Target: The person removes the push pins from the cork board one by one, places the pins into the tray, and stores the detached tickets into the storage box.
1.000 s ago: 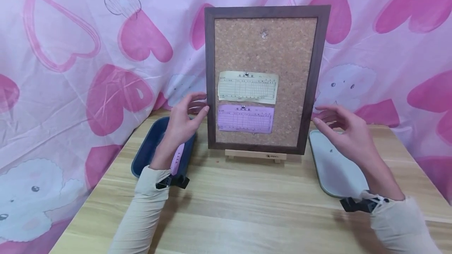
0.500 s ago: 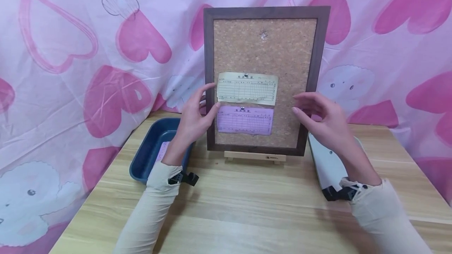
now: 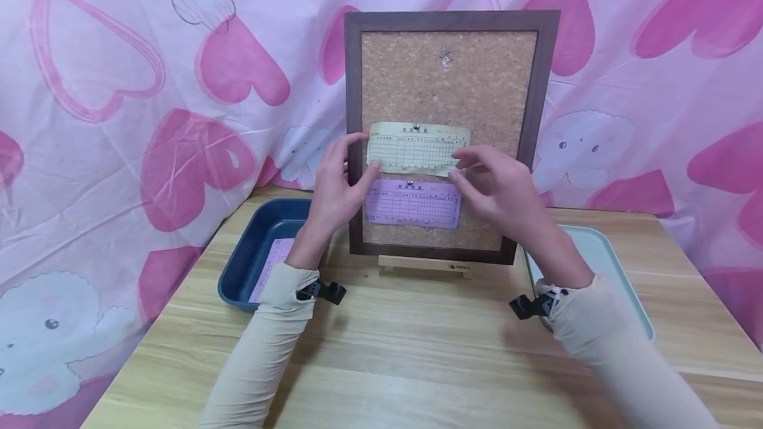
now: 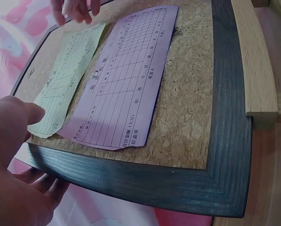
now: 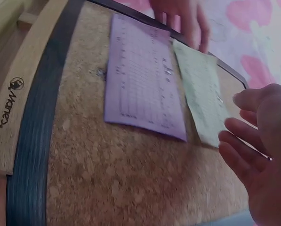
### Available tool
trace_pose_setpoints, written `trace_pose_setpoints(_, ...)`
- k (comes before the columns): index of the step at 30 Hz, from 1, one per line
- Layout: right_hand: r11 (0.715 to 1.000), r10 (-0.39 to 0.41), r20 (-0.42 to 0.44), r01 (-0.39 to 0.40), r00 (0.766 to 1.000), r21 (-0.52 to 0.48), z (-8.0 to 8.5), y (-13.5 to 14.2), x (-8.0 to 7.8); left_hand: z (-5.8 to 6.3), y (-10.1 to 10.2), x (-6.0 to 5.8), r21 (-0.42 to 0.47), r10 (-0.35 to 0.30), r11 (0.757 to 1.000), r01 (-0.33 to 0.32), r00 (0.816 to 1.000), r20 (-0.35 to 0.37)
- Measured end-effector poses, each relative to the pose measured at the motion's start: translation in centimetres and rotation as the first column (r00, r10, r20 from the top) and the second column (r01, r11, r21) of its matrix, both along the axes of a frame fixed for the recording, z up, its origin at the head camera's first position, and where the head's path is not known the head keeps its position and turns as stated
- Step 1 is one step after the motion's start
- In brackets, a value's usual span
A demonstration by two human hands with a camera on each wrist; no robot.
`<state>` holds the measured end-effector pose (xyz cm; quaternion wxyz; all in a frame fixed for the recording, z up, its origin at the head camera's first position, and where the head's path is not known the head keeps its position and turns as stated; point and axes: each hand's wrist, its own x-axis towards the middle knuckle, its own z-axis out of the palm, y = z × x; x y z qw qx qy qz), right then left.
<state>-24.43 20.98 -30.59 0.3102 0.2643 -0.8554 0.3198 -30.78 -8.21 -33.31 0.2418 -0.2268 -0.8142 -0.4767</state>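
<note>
A dark-framed corkboard (image 3: 453, 91) stands upright on a small wooden easel (image 3: 423, 262). A pale yellow-green form slip (image 3: 405, 151) is pinned to it by a pushpin (image 3: 416, 127) at the top edge. Just below, a purple form slip (image 3: 411, 207) hangs from another pushpin (image 3: 409, 183). My left hand (image 3: 334, 194) is at the board's left side, thumb over the yellow-green slip's left end and other fingers partly hidden beyond the frame (image 4: 116, 174). Loosely bent, the fingers of my right hand (image 3: 507, 194) hover at that slip's right end, holding nothing.
To the left, a dark blue tray (image 3: 235, 253) has a purple slip (image 3: 271, 270) inside. A pale green tray (image 3: 610, 263) lies at the right, partly behind my right forearm. Behind the wooden table (image 3: 417, 356) hangs a pink heart-patterned cloth (image 3: 286, 5).
My right hand has moved left from beyond the board's right edge to the yellow-green slip's right end. My left hand has shifted slightly right and up, over the frame's left edge.
</note>
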Motion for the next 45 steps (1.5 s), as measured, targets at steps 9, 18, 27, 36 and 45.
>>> trace_pose_setpoints(9,0.99,-0.106,-0.088,0.114,0.99,0.089,0.6,-2.0,-1.6,-0.1,0.3,-0.4,0.049,0.028,0.998,-0.027,1.0,-0.011)
trace_pose_setpoints(18,0.976,-0.192,-0.056,0.197,0.98,0.092,1.3,-3.7,-2.8,0.0,0.9,-1.0,0.084,0.079,0.994,-0.076,0.996,-0.042)
trace_pose_setpoints(27,0.965,-0.251,-0.01,0.251,0.968,0.07,1.9,-4.7,-3.5,0.4,1.3,-1.2,0.117,0.122,0.987,-0.114,0.991,-0.063)
trace_pose_setpoints(36,0.954,-0.295,0.008,0.294,0.956,0.063,2.5,-5.3,-4.2,0.4,1.9,-1.0,0.144,0.164,0.978,-0.152,0.984,-0.074)
trace_pose_setpoints(45,0.954,-0.298,0.018,0.297,0.954,0.043,3.1,-6.2,-4.7,0.6,2.1,-0.9,0.133,0.191,0.975,-0.177,0.977,-0.1)
